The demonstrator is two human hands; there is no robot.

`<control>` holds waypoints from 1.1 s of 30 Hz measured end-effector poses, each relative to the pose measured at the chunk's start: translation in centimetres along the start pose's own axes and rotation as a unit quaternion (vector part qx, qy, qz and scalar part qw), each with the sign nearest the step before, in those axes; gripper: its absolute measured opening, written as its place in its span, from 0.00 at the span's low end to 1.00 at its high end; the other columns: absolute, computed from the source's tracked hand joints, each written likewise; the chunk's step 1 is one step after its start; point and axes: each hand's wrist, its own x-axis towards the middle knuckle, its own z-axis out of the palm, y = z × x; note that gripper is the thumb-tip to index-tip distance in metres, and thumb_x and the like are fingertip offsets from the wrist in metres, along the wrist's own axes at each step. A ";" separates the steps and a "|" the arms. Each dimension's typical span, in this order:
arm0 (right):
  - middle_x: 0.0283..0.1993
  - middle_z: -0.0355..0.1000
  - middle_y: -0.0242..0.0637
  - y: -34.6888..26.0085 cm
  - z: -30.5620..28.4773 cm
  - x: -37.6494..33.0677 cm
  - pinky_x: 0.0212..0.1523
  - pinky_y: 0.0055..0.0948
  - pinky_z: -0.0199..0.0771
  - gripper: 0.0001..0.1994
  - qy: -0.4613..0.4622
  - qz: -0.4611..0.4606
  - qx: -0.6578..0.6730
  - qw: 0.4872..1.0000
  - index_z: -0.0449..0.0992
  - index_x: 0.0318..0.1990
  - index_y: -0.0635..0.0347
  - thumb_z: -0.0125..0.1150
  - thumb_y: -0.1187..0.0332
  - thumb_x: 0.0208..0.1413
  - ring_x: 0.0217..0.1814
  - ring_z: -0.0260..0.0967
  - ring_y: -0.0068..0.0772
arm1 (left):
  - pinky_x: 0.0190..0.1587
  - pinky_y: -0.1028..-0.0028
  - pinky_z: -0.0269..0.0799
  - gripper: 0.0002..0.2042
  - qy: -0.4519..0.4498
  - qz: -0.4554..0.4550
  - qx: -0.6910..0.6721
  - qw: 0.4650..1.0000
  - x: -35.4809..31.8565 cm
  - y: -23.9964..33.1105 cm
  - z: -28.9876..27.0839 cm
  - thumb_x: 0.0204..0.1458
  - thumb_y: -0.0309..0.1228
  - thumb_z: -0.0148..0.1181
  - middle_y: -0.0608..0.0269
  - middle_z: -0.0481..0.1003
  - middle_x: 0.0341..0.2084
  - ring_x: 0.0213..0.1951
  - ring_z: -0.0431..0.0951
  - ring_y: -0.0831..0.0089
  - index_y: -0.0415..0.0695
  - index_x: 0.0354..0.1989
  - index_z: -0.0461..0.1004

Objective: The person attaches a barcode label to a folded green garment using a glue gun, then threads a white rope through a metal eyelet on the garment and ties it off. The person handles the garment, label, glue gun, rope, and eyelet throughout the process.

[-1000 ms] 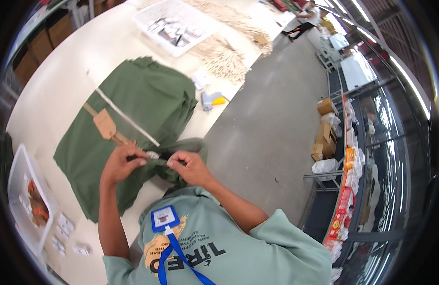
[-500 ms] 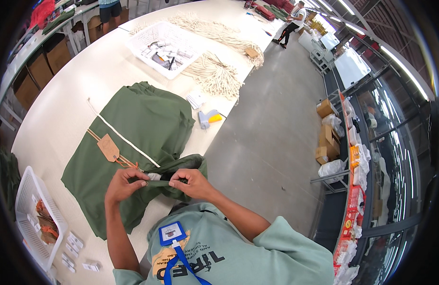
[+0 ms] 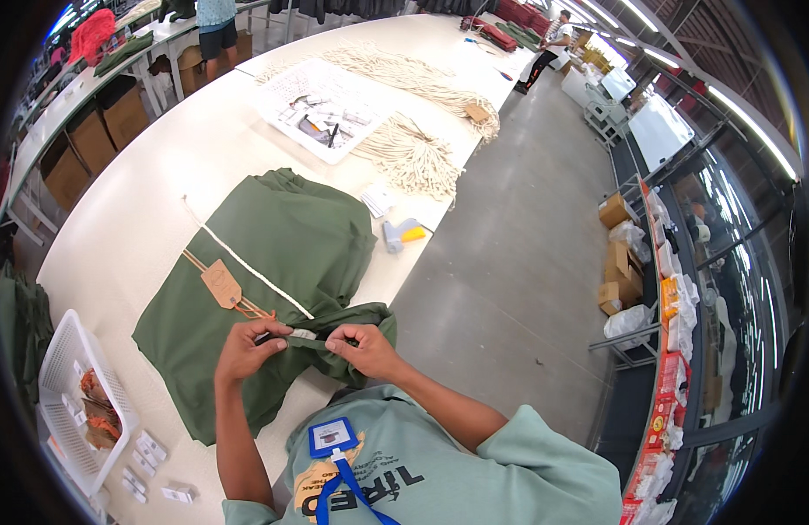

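Note:
A dark green garment (image 3: pixel 273 227) lies bunched on the white table in front of me. With thumb and fingers pinched, my left hand (image 3: pixel 251 348) grips one part of its near edge. My right hand (image 3: pixel 365 350) pinches the same edge a short way to the right, so a narrow strip of cloth stretches between them. Just behind the fingers shows a small whitish patch (image 3: pixel 302 333). Across the garment runs a white cord (image 3: pixel 251 269), beside a brown tag (image 3: pixel 221 284) on orange-brown string.
A grey and yellow tagging gun (image 3: pixel 402 234) lies near the table's right edge. Beyond it are cream cord bundles (image 3: pixel 413 157) and a white basket (image 3: pixel 286 122) of small items. Another white basket (image 3: pixel 50 376) with brown tags stands at left. Two people are farther off.
The whole view has shifted, so the scene sits slightly lower and to the right. Both hands keep their pinch on the garment's edge, with little visible change.

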 end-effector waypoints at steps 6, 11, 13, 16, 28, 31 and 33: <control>0.31 0.73 0.22 0.6 2.5 0.2 0.35 0.21 0.66 0.11 0.062 -0.010 0.054 0.997 0.79 0.38 0.65 0.63 0.65 0.64 0.34 0.63 0.12 | 0.38 0.78 0.71 0.03 0.130 0.016 0.024 0.991 -1.2 -0.8 1.0 0.55 0.23 0.64 0.69 0.78 0.27 0.32 0.75 0.82 0.36 0.35 0.80; 0.32 0.73 0.25 0.8 4.0 0.8 0.40 0.21 0.69 0.08 0.059 -0.044 0.009 0.997 0.78 0.38 0.65 0.62 0.67 0.65 0.37 0.65 0.13 | 0.34 0.79 0.70 0.06 0.157 -0.018 -0.026 0.987 -2.5 -0.8 1.3 0.57 0.25 0.62 0.68 0.77 0.24 0.28 0.74 0.82 0.33 0.33 0.80; 0.30 0.72 0.27 0.5 4.9 1.0 0.38 0.23 0.69 0.09 0.065 -0.079 -0.009 0.995 0.77 0.37 0.65 0.61 0.68 0.64 0.35 0.65 0.16 | 0.33 0.78 0.70 0.06 0.158 -0.051 0.010 0.986 -2.9 -1.0 1.5 0.56 0.26 0.63 0.67 0.78 0.23 0.28 0.75 0.81 0.34 0.33 0.80; 0.29 0.72 0.33 -0.5 5.8 1.0 0.38 0.25 0.69 0.08 0.064 -0.075 0.059 0.993 0.76 0.37 0.65 0.62 0.68 0.63 0.33 0.66 0.19 | 0.33 0.77 0.70 0.08 0.155 -0.014 -0.068 0.985 -3.2 -1.5 1.7 0.58 0.31 0.63 0.66 0.77 0.24 0.28 0.74 0.80 0.38 0.32 0.77; 0.30 0.68 0.35 -4.1 -3.7 -2.9 0.40 0.40 0.70 0.09 -0.027 -0.160 -0.362 0.918 0.78 0.28 0.60 0.72 0.67 0.52 0.41 0.71 0.42 | 0.38 0.76 0.75 0.06 0.275 -0.101 -0.263 0.919 -3.1 -3.5 1.0 0.62 0.30 0.59 0.66 0.78 0.30 0.31 0.77 0.78 0.41 0.36 0.77; 0.46 0.69 0.35 -4.7 -6.4 -4.2 0.61 0.53 0.64 0.08 -0.039 -0.233 -0.493 0.838 0.79 0.27 0.56 0.73 0.66 0.48 0.62 0.64 0.48 | 0.40 0.75 0.76 0.06 0.338 -0.110 -0.234 0.905 -3.3 -4.3 -1.2 0.61 0.29 0.59 0.61 0.79 0.30 0.33 0.79 0.75 0.39 0.36 0.77; 0.49 0.69 0.36 -4.4 -8.2 -5.1 0.65 0.55 0.61 0.08 -0.034 -0.230 -0.527 0.817 0.80 0.28 0.56 0.73 0.65 0.48 0.67 0.60 0.49 | 0.39 0.75 0.76 0.06 0.350 -0.105 -0.239 0.900 -3.3 -4.7 -2.2 0.62 0.29 0.59 0.61 0.79 0.31 0.33 0.79 0.74 0.39 0.36 0.77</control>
